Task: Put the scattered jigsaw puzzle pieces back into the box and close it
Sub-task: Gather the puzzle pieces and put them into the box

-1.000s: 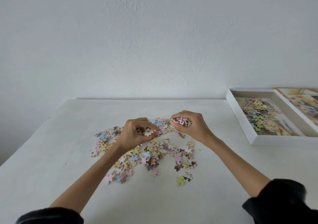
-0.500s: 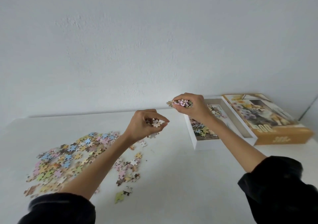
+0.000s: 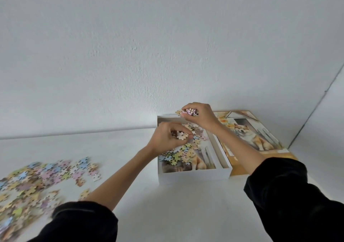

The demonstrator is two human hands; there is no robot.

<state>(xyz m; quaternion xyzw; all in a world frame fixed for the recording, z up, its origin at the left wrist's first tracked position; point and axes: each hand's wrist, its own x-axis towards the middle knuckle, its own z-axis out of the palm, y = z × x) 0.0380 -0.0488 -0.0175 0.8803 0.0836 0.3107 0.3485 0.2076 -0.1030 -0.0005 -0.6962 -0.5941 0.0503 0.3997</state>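
Could drop pieces (image 3: 189, 111) onto the desk (image 3: 186, 213) behind the open box (image 3: 193, 175) just below both grips, well right of the scattered pile (image 3: 46, 176), if loosened over its far wall; holds left hand (image 3: 165, 139) and right hand (image 3: 202, 118) raised, fingers curled, each pinching a clutch of pieces.

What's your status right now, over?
Left hand grips pieces over the open box. Right hand grips a bunch above its far edge. Loose pile on table at left; lid lies beside box. Path clear.
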